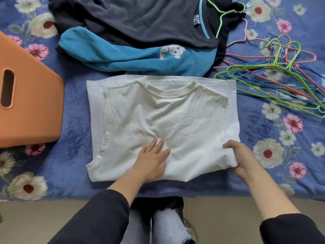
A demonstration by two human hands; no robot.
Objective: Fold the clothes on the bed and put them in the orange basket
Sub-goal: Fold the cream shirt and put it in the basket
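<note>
Head view, white T-shirt (175, 111) corner, pinched in right fingers (235, 147)

One orange basket (35, 103). One white T-shirt (158, 111), one teal sweatshirt (123, 57), one dark grey top (140, 20). The hangers (275, 65) are too tangled to count.

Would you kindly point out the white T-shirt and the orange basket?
white T-shirt (175, 111): head view, on its chest panel.
orange basket (35, 103): head view, on its side wall.

The left hand (151, 161) and right hand (244, 158) were left bare; soft black long sleeves (98, 217) were worn, with pale grey legwear (168, 224) below.
</note>
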